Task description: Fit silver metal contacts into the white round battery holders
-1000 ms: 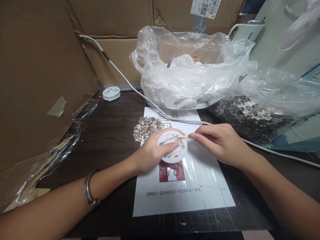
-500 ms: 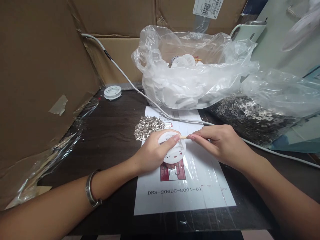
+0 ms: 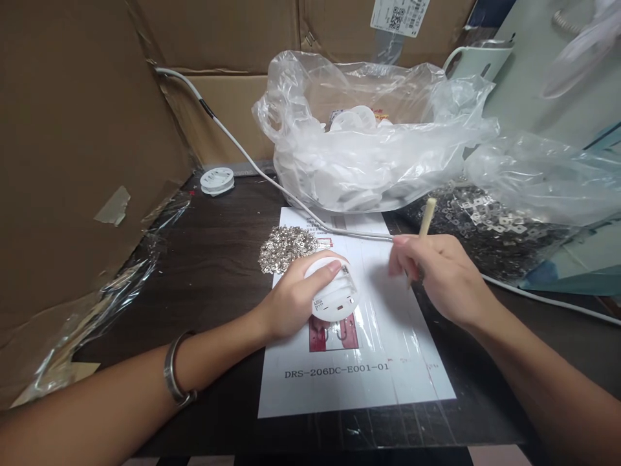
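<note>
My left hand (image 3: 301, 291) is closed round a round white plastic housing (image 3: 334, 305), its thumb pressed on the top face near a small metal part. The housing has slots and a recess and is held above a printed sheet (image 3: 339, 395). To the right, apart from the housing, my right hand (image 3: 436, 268) is closed on a thin pale stick (image 3: 427, 217), one end rising above the fingers. Its fingertips are smeared by motion. Just beyond my left hand lies a heap of small metal clips (image 3: 286, 249), partly on the sheet.
A clear plastic bag (image 3: 378, 165) of white round parts stands at the back. On the right, another bag (image 3: 504, 220) holds dark and silvery metal pieces. A grey cable (image 3: 247, 155) crosses the table. White discs (image 3: 217, 181) are stacked at the back left, near cardboard walls (image 3: 233, 116).
My right hand has moved right, away from the housing, and the stick has swung from lying level at the housing's edge to nearly upright. My left hand keeps its hold.
</note>
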`<state>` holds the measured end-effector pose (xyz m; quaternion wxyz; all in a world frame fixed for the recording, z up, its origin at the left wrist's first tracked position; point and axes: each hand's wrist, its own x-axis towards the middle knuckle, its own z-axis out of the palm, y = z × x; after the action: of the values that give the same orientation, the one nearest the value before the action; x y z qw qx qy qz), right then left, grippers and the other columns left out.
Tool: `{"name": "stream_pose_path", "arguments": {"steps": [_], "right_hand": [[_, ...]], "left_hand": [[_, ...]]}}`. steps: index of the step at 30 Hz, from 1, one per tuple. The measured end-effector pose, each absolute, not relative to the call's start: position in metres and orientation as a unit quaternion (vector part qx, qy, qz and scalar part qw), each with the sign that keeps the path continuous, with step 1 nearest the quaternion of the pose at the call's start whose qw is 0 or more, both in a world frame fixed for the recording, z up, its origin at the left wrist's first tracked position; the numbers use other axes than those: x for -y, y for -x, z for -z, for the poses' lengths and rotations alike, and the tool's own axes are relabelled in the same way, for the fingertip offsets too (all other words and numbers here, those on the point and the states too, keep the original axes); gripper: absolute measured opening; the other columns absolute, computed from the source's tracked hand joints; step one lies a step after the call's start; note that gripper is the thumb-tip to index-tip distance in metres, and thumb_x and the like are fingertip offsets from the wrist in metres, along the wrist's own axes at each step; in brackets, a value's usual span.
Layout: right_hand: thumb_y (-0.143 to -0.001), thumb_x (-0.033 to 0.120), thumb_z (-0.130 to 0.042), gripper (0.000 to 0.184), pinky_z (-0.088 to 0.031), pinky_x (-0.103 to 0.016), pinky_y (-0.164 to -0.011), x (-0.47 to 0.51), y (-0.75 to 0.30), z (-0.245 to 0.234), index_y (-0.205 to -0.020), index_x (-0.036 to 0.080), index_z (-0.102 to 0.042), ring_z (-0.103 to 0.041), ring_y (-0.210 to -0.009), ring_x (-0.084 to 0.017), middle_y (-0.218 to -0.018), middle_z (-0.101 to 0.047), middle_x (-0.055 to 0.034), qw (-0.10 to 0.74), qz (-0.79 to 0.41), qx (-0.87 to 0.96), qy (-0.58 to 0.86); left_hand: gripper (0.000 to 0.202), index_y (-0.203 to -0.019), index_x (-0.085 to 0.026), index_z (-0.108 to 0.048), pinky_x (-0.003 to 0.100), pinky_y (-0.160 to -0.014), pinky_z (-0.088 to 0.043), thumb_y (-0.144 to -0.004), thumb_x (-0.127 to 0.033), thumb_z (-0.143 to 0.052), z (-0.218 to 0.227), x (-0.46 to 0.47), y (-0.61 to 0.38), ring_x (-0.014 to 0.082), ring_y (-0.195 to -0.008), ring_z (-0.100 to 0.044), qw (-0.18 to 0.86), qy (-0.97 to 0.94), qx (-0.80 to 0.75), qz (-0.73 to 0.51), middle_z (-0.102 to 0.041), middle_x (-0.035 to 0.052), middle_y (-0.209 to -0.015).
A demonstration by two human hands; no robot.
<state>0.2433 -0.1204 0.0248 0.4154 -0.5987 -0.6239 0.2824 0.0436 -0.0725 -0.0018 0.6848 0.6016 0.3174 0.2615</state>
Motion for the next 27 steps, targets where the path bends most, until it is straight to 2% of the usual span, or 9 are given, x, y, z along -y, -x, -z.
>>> {"name": "stream_pose_path", "arguments": {"steps": [2,3,6,8,11,15,19,22,27], "right_hand": [[-0.096,0.042,-0.034,0.051,-0.043,-0.03,-0.067,0.122,-0.241,-0.025,-0.055,0.019,-0.056,-0.059,-0.07,-0.016,-0.065,-0.06,-0.0047,0.45,-0.303,0.6,0.588],[-0.096,0.044,-0.035,0.051,-0.045,-0.031,-0.067,0.122,-0.239,-0.025,-0.06,0.019,-0.061,-0.06,-0.069,-0.016,-0.065,-0.062,-0.005,0.468,-0.32,0.581,0.584],[-0.091,0.05,-0.048,0.044,-0.05,-0.029,-0.057,0.123,-0.231,-0.025,-0.068,0.019,-0.067,-0.061,-0.056,-0.015,-0.062,-0.064,-0.0048,0.514,-0.407,0.513,0.554],[-0.088,0.046,-0.056,0.034,-0.052,-0.027,-0.054,0.123,-0.226,-0.025,-0.077,0.018,-0.07,-0.065,-0.06,-0.016,-0.07,-0.069,-0.006,0.52,-0.439,0.503,0.533],[-0.079,0.037,-0.069,0.022,-0.054,-0.025,-0.054,0.123,-0.222,-0.026,-0.077,0.016,-0.07,-0.067,-0.065,-0.016,-0.072,-0.07,-0.0061,0.502,-0.439,0.514,0.54],[-0.069,0.032,-0.078,0.022,-0.054,-0.023,-0.052,0.122,-0.222,-0.026,-0.073,0.015,-0.066,-0.067,-0.061,-0.016,-0.07,-0.069,-0.0053,0.497,-0.436,0.505,0.554],[-0.074,0.029,-0.075,0.019,-0.057,-0.021,-0.059,0.123,-0.221,-0.023,-0.078,0.015,-0.063,-0.071,-0.07,-0.017,-0.073,-0.071,-0.005,0.516,-0.461,0.495,0.525],[-0.075,0.028,-0.074,0.019,-0.058,-0.02,-0.058,0.123,-0.22,-0.022,-0.077,0.015,-0.061,-0.07,-0.065,-0.015,-0.071,-0.07,-0.0037,0.519,-0.462,0.495,0.522],[-0.082,0.03,-0.067,0.019,-0.057,-0.019,-0.056,0.124,-0.218,-0.018,-0.079,0.013,-0.062,-0.069,-0.064,-0.014,-0.074,-0.069,-0.0051,0.516,-0.412,0.527,0.535]], "left_hand": [[0.026,-0.084,-0.015,-0.061,0.022,-0.053,-0.039,-0.091,-0.037,-0.049,0.002,0.072,-0.044,0.0105,-0.06,-0.048,0.683,-0.602,-0.317,-0.265,-0.055,0.0021,-0.073],[0.026,-0.084,-0.015,-0.061,0.022,-0.052,-0.037,-0.091,-0.037,-0.049,0.001,0.072,-0.044,0.0104,-0.059,-0.047,0.684,-0.602,-0.317,-0.265,-0.055,0.0019,-0.072],[0.026,-0.084,-0.015,-0.06,0.023,-0.051,-0.036,-0.091,-0.037,-0.049,0.0,0.072,-0.045,0.0107,-0.058,-0.045,0.678,-0.606,-0.318,-0.268,-0.053,0.0016,-0.071],[0.026,-0.084,-0.015,-0.06,0.023,-0.055,-0.038,-0.091,-0.037,-0.048,-0.001,0.073,-0.046,0.0117,-0.063,-0.047,0.671,-0.614,-0.315,-0.272,-0.055,0.0025,-0.074],[0.026,-0.085,-0.015,-0.06,0.023,-0.061,-0.04,-0.092,-0.036,-0.046,-0.001,0.072,-0.046,0.0126,-0.069,-0.05,0.665,-0.623,-0.311,-0.272,-0.057,0.0034,-0.079],[0.026,-0.084,-0.015,-0.059,0.022,-0.062,-0.04,-0.093,-0.035,-0.046,-0.001,0.072,-0.045,0.0107,-0.068,-0.049,0.653,-0.633,-0.316,-0.27,-0.056,0.0021,-0.077],[0.025,-0.085,-0.015,-0.058,0.022,-0.058,-0.04,-0.093,-0.035,-0.045,-0.002,0.072,-0.046,0.0104,-0.065,-0.049,0.656,-0.627,-0.325,-0.267,-0.055,0.0017,-0.074],[0.025,-0.083,-0.015,-0.057,0.022,-0.058,-0.041,-0.093,-0.035,-0.047,-0.001,0.072,-0.046,0.0103,-0.065,-0.05,0.654,-0.627,-0.327,-0.269,-0.056,0.0027,-0.075],[0.028,-0.082,-0.015,-0.054,0.021,-0.045,-0.034,-0.092,-0.04,-0.046,0.0,0.072,-0.047,0.0083,-0.049,-0.044,0.67,-0.615,-0.331,-0.252,-0.051,-0.0005,-0.062]]}}
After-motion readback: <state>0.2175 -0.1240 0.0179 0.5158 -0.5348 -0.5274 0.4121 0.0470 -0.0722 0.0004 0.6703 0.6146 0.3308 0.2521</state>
